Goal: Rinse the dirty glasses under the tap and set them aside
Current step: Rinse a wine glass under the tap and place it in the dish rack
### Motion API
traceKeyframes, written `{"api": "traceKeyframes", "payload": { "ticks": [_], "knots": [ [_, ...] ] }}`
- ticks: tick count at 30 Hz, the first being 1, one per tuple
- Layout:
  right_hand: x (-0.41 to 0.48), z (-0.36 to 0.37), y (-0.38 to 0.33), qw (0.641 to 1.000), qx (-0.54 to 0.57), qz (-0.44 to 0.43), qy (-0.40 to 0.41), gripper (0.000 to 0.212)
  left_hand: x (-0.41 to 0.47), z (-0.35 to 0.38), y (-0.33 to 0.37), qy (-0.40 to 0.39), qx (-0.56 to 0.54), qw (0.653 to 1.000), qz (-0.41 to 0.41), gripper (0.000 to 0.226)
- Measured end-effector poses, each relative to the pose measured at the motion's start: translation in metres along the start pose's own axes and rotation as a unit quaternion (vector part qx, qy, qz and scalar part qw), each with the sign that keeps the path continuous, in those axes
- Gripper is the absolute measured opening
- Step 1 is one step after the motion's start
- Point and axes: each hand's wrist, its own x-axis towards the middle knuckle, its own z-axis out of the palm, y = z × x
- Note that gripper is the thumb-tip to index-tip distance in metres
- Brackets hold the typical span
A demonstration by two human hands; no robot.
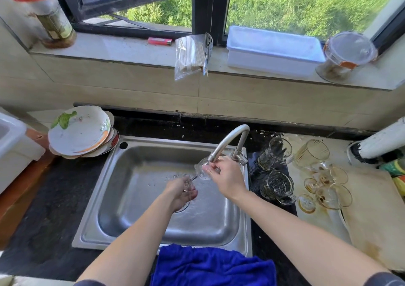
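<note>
A stemmed glass point(201, 170) lies nearly on its side over the sink point(98, 189). Its long axis runs from the foot at lower left up to the bowl at upper right, and the bowl sits right under the spout of the tap point(228, 140). The left grip point(184, 192) is curled round the foot and stem, the right grip point(228, 177) has its fingers wrapped on the bowl, and more glasses point(326, 187) stand and lie on the surface right of the sink.
</note>
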Motion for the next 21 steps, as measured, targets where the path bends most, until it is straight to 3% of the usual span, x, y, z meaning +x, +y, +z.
{"api": "traceKeyframes", "payload": {
  "ticks": [3,5,6,10,14,17,21],
  "knots": [
    [-0.001,-0.005,-0.002,0.994,0.009,0.025,-0.106,0.027,0.008,0.001,-0.002,0.018,0.045,0.999,0.005,0.020],
    [-0.004,-0.008,0.002,0.984,-0.052,0.012,-0.171,0.037,0.012,-0.003,0.000,0.058,0.070,0.996,0.026,0.014],
    [-0.007,-0.010,0.004,0.981,-0.086,-0.011,-0.173,0.037,0.012,-0.006,0.002,0.074,0.085,0.993,0.036,0.011],
    [-0.016,-0.009,0.002,0.979,-0.158,-0.122,-0.042,0.024,0.010,-0.001,0.007,0.080,0.122,0.987,0.062,0.019],
    [-0.011,-0.012,-0.002,0.977,-0.153,-0.005,-0.151,0.029,0.009,-0.005,0.009,0.092,0.131,0.985,0.058,0.025],
    [-0.013,-0.014,0.004,0.973,-0.155,-0.022,-0.169,0.029,0.009,-0.012,0.014,0.114,0.134,0.982,0.070,0.026],
    [-0.011,-0.003,-0.004,0.981,-0.048,-0.019,-0.187,0.036,0.004,-0.002,0.016,0.100,0.143,0.982,0.066,0.026]
  ]
}}
